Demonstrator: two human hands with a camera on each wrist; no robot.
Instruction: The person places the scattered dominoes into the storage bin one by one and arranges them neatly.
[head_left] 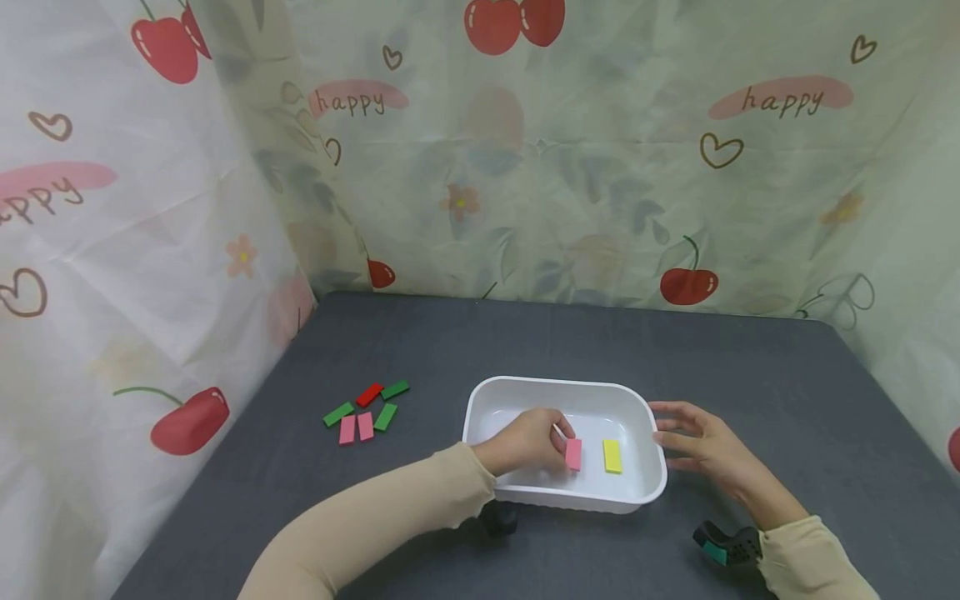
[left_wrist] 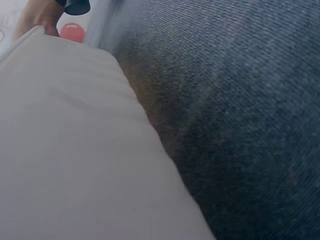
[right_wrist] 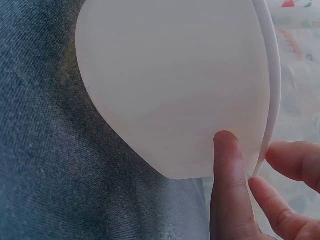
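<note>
Dark table (head_left: 712,358): left fingers (head_left: 562,423) pinch 1 pink block (head_left: 573,455).

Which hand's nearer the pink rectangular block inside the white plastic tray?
Left: left hand is inside the tray, touching the pink block; right hand is outside, at the tray's right end.

A pink block (head_left: 573,455) is pinched in the left hand (head_left: 527,446); yellow is flashed by a yellow block (head_left: 612,457) just right of the grip, both ringed by a white tray (head_left: 558,382); green blocks (head_left: 386,417) and a red block (head_left: 369,395) are spotted left, red cherries (head_left: 688,286) printed on the pale curtain (head_left: 600,83) beyond.
</note>
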